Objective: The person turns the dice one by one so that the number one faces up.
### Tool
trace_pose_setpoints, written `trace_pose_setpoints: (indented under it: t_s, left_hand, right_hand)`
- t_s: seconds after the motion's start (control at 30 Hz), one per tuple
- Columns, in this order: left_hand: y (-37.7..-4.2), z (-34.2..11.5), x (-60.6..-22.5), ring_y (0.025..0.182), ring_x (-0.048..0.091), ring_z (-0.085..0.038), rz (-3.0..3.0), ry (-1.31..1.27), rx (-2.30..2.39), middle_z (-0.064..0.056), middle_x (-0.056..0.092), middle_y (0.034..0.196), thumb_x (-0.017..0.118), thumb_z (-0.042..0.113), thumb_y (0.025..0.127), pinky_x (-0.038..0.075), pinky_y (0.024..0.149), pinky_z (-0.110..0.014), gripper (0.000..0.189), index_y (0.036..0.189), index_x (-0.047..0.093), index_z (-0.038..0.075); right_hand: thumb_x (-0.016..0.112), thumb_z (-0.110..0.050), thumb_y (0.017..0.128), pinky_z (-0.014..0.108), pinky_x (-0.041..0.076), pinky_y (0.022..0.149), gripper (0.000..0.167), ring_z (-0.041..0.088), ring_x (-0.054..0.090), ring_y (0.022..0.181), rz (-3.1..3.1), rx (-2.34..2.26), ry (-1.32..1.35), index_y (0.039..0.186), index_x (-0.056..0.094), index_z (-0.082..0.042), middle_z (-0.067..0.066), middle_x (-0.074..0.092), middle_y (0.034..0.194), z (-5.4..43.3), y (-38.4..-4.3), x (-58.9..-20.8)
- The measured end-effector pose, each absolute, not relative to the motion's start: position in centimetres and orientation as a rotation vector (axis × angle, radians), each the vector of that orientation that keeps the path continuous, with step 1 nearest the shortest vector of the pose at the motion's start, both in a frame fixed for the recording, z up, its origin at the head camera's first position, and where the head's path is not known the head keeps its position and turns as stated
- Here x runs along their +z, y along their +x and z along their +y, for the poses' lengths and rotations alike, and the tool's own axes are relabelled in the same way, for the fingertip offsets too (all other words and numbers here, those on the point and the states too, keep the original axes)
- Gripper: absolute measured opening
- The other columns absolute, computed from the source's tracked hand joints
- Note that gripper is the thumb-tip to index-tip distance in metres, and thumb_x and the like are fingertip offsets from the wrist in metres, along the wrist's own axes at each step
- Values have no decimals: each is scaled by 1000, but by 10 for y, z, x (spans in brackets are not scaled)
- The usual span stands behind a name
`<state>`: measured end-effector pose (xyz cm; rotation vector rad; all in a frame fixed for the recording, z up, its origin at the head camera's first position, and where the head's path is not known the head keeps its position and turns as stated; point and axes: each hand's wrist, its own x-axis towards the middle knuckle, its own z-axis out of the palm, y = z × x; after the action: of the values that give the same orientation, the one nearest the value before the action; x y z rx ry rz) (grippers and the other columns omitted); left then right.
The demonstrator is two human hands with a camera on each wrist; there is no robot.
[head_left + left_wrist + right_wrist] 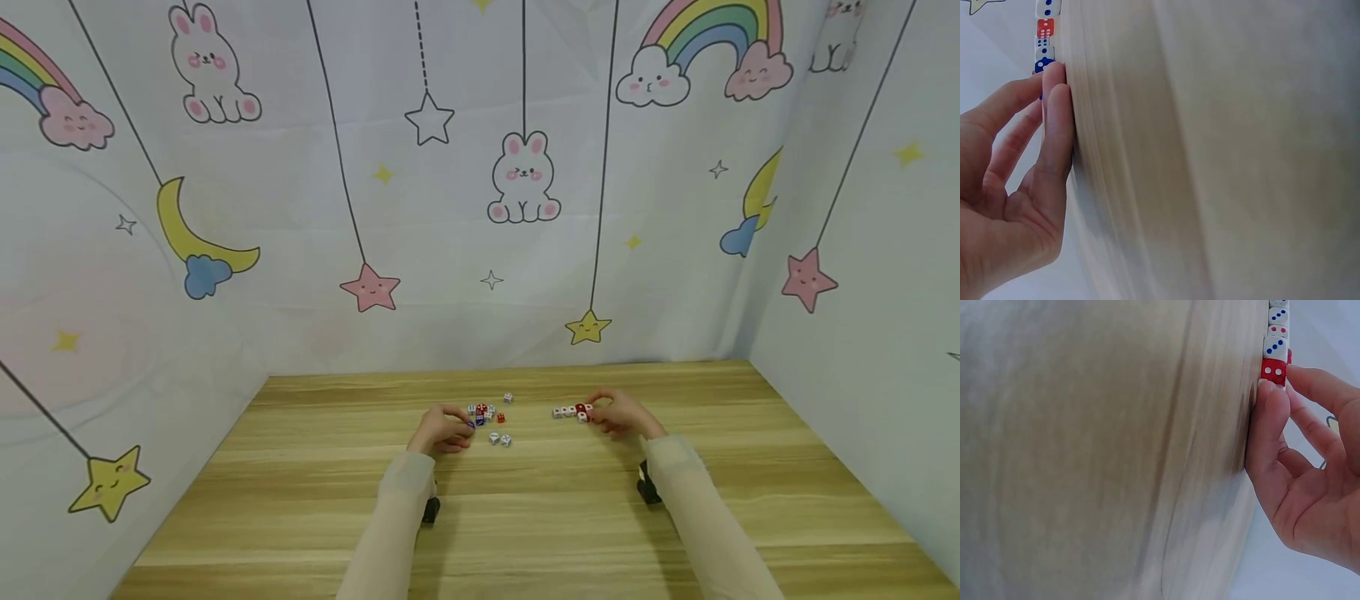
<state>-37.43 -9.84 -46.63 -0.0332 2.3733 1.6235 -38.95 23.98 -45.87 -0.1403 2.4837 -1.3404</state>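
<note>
At the left cluster of dice, my left hand (pixel 444 429) pinches a blue die (pixel 471 425) between thumb and fingertips, which hide most of it. In the left wrist view another blue die (pixel 1044 64) shows just past those fingertips, with white and red dice beyond. My right hand (pixel 621 413) is at the right end of a short row of dice (pixel 565 412). Its thumb and index finger pinch a red die with white dots (pixel 1274 372), close against a white die with blue dots (pixel 1275 347). More white dice line up behind that one.
Between the hands lie a small red die (pixel 501 417), a white die (pixel 507 398) farther back, and two white dice (pixel 500 439) nearer. They rest on a wood-grain table (pixel 525 533). Printed cloth walls (pixel 465 325) stand at its back and sides.
</note>
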Motion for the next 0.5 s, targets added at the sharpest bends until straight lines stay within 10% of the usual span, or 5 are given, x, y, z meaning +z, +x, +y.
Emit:
trace_pose_setpoints:
  t_s: [0.5]
  left_hand:
    - [-375, -100, -463, 51, 61, -12, 2405, 12, 1551, -11, 68, 68, 62, 6, 81, 53, 51, -31, 20, 100, 63, 0]
  right_hand:
    - [50, -12, 90, 20, 40, 44, 28, 6, 43, 48, 2422, -1402, -190, 115, 46, 0, -2, 50, 61, 243, -392, -466]
